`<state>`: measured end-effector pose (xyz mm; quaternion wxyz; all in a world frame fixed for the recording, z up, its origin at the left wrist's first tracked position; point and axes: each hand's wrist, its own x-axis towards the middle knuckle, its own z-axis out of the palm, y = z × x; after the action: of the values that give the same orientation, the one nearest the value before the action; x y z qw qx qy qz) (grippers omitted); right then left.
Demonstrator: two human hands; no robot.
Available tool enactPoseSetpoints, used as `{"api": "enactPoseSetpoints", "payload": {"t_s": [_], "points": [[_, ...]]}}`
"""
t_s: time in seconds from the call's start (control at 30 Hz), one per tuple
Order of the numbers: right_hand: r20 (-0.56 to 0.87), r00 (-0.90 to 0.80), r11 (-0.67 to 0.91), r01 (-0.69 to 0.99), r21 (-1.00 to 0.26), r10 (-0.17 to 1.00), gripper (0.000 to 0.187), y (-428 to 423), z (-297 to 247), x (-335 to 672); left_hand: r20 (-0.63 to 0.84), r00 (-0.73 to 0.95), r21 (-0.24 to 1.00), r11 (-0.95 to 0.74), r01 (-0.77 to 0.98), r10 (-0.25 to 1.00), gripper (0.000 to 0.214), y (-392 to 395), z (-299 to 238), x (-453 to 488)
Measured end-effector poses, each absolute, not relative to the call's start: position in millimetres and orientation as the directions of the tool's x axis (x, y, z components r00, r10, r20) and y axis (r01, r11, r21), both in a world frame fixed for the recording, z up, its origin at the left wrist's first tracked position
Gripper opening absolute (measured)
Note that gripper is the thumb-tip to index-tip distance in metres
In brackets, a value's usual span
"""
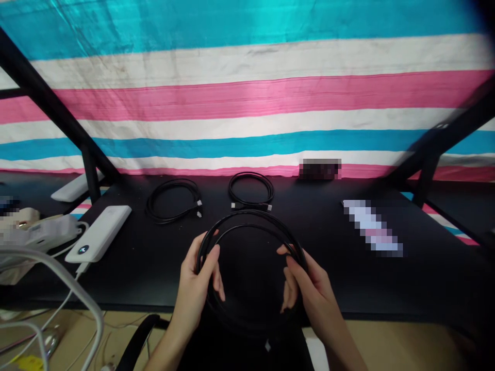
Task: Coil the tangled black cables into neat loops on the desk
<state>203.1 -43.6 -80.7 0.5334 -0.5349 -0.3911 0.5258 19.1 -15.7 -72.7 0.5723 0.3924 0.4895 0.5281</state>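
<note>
Both hands are on the coiled black cable [253, 212], and it makes a wide, roundish hoop, smooth and glossy along the top where its strands fan apart into separate arcs, a clear opening in the middle. Down at the bottom the loops sink into the dark and are hard to follow, with a small pale tip [268, 345] showing below them, its shape too dim to read. Left hand [203, 268] has the left side of the hoop, strands pinched between thumb and fingers, the thumb upright on the near side and fingertips curling into the opening. Right hand [307, 275] matches it across the ring, thumb angled inward over the bundle, fingers bent beneath, gripping the right side. So the coil sits squarely between the two hands, held up at the near edge of the black table [131, 278], its top arc reaching past the fingertips toward the far side. Just beyond that arc lies a smaller black coil [251, 173] with two pale plugs, and off to its left another looped black cable [149, 206], its plug ends pointing right.
</note>
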Motion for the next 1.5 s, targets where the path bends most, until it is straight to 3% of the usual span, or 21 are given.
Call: {"api": "enactPoseSetpoints", "payload": {"t_s": [0.17, 0.33, 0.6, 0.8, 0.93, 1.17, 1.37, 1.5], "points": [[-0.125, 0.121, -0.109, -0.130, -0.985, 0.985, 0.033, -46, -76, 206, -0.086, -0.037, 0.996, 0.085, -0.041, 0.996, 0.050, -15, -73, 12], [-0.091, 0.122, -0.083, -0.069, -0.994, 0.988, 0.033, -49, -73, 206, -0.108, 0.028, 0.992, 0.109, -0.066, 0.994, 0.054, -19, -69, 11], [-0.093, 0.078, -0.089, -0.051, -0.995, 0.993, 0.030, -49, -70, 205, -0.303, 0.028, 0.881, 0.291, -0.372, 0.953, 0.055, -24, -67, 11], [-0.155, -0.057, -0.165, -0.244, -0.956, 0.986, 0.027, -53, -72, 207, -0.421, 0.075, 0.760, 0.397, -0.514, 0.904, 0.047, -28, -52, 9], [-0.201, -0.058, -0.207, -0.409, -0.889, 0.978, 0.031, -55, -74, 209, -0.524, 0.130, 0.601, 0.474, -0.644, 0.841, 0.045, -29, -51, 7], [-0.201, -0.073, -0.205, -0.591, -0.780, 0.977, 0.031, -51, -58, 207, -0.398, 0.394, 0.448, 0.551, -0.705, 0.828, 0.029, -31, -62, -2], [-0.260, -0.067, -0.251, -0.568, -0.784, 0.963, 0.036, -50, -53, 210, -0.118, 0.643, 0.473, 0.612, -0.634, 0.757, 0.028, -35, -65, -6], [-0.248, -0.042, -0.233, -0.516, -0.824, 0.968, 0.040, -51, -53, 212, -0.081, 0.637, 0.558, 0.564, -0.609, 0.767, 0.031, -33, -62, -2]]}}
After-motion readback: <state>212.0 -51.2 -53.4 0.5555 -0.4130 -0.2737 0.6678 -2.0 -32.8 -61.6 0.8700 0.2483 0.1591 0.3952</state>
